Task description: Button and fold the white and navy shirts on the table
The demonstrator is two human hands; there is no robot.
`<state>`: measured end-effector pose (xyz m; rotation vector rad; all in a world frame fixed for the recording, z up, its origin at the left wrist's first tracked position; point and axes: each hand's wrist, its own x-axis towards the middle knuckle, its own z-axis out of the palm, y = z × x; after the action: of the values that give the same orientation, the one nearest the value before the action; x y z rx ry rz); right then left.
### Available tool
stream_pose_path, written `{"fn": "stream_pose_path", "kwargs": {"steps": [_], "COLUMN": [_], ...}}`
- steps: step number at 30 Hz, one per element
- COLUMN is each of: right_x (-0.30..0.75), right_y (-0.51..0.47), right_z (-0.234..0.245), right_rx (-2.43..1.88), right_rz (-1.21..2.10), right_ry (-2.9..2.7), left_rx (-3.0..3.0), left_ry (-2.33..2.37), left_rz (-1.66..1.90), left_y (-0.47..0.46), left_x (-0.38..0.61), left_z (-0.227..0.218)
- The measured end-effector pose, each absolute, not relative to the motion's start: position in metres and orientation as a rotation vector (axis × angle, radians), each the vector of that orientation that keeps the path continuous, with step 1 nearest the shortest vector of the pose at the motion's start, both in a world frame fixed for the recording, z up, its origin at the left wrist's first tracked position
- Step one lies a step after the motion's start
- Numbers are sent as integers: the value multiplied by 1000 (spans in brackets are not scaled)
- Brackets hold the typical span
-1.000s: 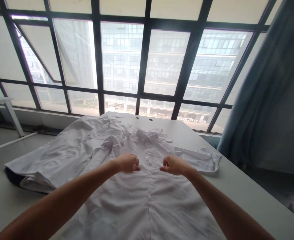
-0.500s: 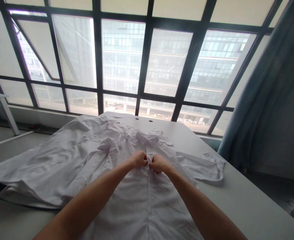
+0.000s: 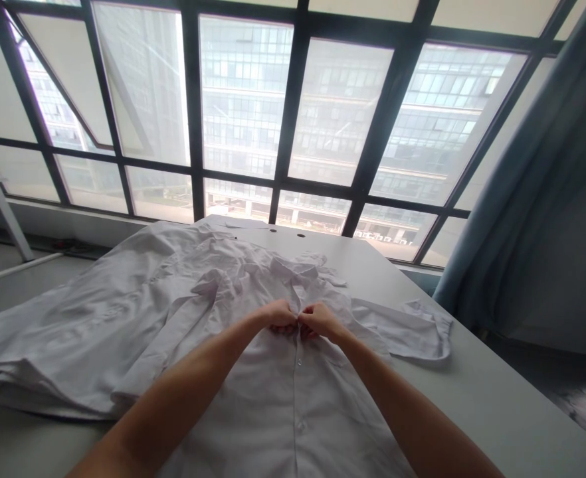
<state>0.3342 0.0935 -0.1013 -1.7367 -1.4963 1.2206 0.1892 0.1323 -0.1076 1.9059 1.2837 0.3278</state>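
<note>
A white button-up shirt (image 3: 268,398) lies spread face up, its collar (image 3: 293,271) toward the far side. My left hand (image 3: 279,316) is closed on the left edge of the front placket, a short way below the collar. Facing it, my right hand (image 3: 319,321) pinches the other side of the same placket, the fingertips of both hands almost touching. The small button or buttonhole between them is hidden by the fingers. Lower on the placket two buttons (image 3: 300,426) show. One sleeve (image 3: 407,328) stretches out to the right, its cuff bunched.
More white garments (image 3: 123,299) lie heaped on the left of the white table (image 3: 497,405), hanging toward its left edge. Large dark-framed windows (image 3: 243,99) stand behind. A blue-grey curtain (image 3: 512,199) hangs at right, and another table's leg (image 3: 11,222) stands at far left.
Both hands stay at the placket, with the fingertips drawn closer together. Buttons below them now show more clearly. The view has tilted slightly downward.
</note>
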Motion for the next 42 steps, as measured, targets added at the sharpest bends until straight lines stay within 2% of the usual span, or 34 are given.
{"fn": "stream_pose_path", "kwargs": {"steps": [10, 21, 28, 37, 42], "right_x": [353, 353, 352, 348, 344], "right_y": [89, 90, 87, 88, 87], "right_z": [-129, -137, -133, -137, -143], "right_rx": [-1400, -1370, -1337, -1413, -1429], "right_rz": [1237, 1094, 1247, 999, 726], "right_ry": [-1421, -1507, -1426, -1617, -1715], "left_rx": [1596, 1614, 1580, 1510, 1532], "left_ry": [1070, 1026, 1035, 1033, 1045], "left_rz": [486, 517, 453, 385, 405], "left_y": [129, 124, 127, 118, 120], "left_x": [179, 179, 178, 176, 178], "left_z": [-121, -124, -124, -106, -109]}}
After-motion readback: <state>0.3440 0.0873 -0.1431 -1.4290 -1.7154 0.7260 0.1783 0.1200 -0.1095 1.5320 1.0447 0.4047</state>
